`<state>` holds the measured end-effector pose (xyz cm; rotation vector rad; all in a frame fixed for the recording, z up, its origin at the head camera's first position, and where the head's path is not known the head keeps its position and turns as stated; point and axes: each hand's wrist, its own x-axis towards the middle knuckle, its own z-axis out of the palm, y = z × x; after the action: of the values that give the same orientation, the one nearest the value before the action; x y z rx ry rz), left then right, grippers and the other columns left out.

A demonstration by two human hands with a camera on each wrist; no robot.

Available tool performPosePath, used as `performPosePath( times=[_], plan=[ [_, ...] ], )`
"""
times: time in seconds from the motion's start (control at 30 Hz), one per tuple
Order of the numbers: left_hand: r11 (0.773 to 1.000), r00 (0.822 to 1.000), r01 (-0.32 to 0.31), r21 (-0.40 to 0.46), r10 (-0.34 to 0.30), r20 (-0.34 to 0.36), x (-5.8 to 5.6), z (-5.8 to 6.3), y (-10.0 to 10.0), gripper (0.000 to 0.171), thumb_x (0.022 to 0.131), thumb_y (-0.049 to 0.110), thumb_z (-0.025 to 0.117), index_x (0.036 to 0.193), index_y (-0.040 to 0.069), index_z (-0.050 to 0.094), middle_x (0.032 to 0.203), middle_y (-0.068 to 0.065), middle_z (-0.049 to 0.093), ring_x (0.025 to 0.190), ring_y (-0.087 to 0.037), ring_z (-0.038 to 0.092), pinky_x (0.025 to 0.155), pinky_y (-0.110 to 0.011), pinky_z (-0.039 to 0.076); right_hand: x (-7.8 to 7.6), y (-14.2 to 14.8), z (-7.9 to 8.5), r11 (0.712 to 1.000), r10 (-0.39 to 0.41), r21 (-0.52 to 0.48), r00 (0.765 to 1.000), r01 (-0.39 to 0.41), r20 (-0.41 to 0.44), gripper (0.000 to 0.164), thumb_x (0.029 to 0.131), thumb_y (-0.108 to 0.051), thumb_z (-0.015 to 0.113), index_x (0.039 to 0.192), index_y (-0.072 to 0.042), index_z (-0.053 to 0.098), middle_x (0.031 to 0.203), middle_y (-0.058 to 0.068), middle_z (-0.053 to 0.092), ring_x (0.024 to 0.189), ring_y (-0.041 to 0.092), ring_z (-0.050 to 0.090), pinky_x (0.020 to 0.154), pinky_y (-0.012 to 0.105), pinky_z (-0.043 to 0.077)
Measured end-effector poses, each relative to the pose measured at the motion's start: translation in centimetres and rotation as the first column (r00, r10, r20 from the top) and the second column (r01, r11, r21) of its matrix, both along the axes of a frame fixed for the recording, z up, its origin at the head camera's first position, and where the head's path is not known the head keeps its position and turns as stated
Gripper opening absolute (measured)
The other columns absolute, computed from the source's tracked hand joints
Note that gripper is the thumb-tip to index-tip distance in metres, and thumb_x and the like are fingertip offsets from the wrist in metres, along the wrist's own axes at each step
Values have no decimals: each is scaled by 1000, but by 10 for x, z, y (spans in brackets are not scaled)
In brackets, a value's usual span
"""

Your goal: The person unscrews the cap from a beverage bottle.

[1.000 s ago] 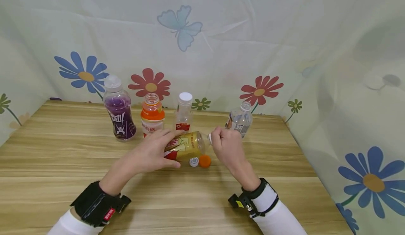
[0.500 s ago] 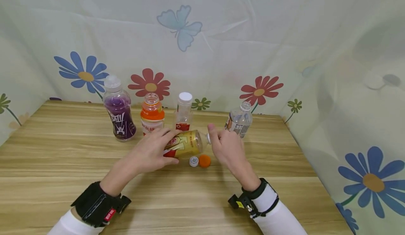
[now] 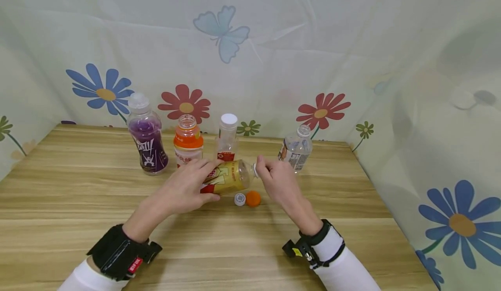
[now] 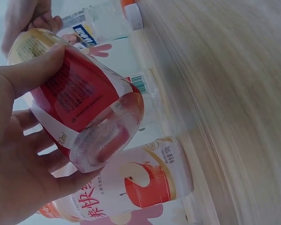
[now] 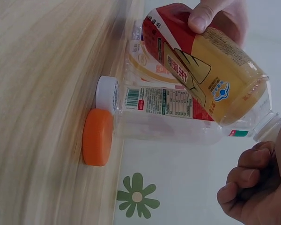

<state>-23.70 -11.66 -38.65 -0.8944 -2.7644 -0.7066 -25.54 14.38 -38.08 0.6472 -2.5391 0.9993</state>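
My left hand (image 3: 187, 187) grips a plastic drink bottle (image 3: 228, 178) with a yellow and red label, its thumb and fingers around the body. The bottle lies tilted in the air, neck toward the right. At that neck my right hand (image 3: 282, 181) pinches the white cap (image 3: 255, 170) between thumb and curled fingers. In the left wrist view the clear bottle base (image 4: 110, 136) faces the camera. Below the bottle, a small white cap (image 3: 240, 199) and a wider orange cap (image 3: 253, 199) lie side by side on the table.
Along the back stand a capped purple bottle (image 3: 148, 141), an uncapped orange-and-white bottle (image 3: 188, 141), a clear white-capped bottle (image 3: 228, 136) and an uncapped clear bottle (image 3: 297, 147). Behind the wooden table (image 3: 219, 252) hangs a flower-printed cloth (image 3: 258, 78).
My right thumb lifted off the white cap, then came down on it again. The held bottle has shifted slightly left and up.
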Motion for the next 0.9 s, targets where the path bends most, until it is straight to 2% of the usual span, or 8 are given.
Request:
performPosePath(
  times=[0.13,0.27,0.4,0.57,0.77,0.9],
  plan=[
    [1000,999,21,16,-22,42,0,1,-1,78,82,30,89,147,7,51,139,-13,59,123,-29,57,107,-54,45,-2,1,0,999,47,0,996,-47,-77,49,106,-29,44,59,-17,38,52,-11,27,45,5,25,44,24,21],
    [997,990,34,69,-43,133,0,1,-2,78,84,27,88,149,8,49,144,-12,56,126,-28,55,109,-52,45,-4,3,-1,995,93,52,980,-85,-174,40,105,-24,48,66,-15,43,59,-7,35,51,9,35,48,25,28],
    [994,982,19,111,-39,183,-1,1,-3,78,85,24,87,150,7,48,146,-13,55,128,-29,54,110,-53,43,-5,4,0,989,128,94,975,-113,-181,30,107,-25,53,81,-10,49,71,-2,42,65,15,43,56,29,36],
    [994,983,-4,111,-16,182,-3,-1,-4,78,85,24,87,149,4,47,144,-14,56,126,-31,54,110,-54,42,-4,6,2,983,175,79,975,-165,-138,20,108,-23,54,97,-5,55,82,2,49,75,17,48,65,32,43],
    [995,991,6,100,-19,129,-4,0,-5,78,85,23,87,149,1,47,142,-17,57,126,-34,55,109,-56,43,-3,9,7,976,214,73,969,-206,-122,13,105,-16,59,104,-3,57,88,3,54,80,16,53,69,31,50],
    [996,993,4,85,-13,114,-5,0,-5,78,85,24,87,148,0,48,142,-17,57,126,-34,55,108,-56,43,-1,9,12,972,227,93,966,-217,-124,14,105,-15,61,108,-1,58,90,4,55,81,20,55,70,32,50]
  ],
)
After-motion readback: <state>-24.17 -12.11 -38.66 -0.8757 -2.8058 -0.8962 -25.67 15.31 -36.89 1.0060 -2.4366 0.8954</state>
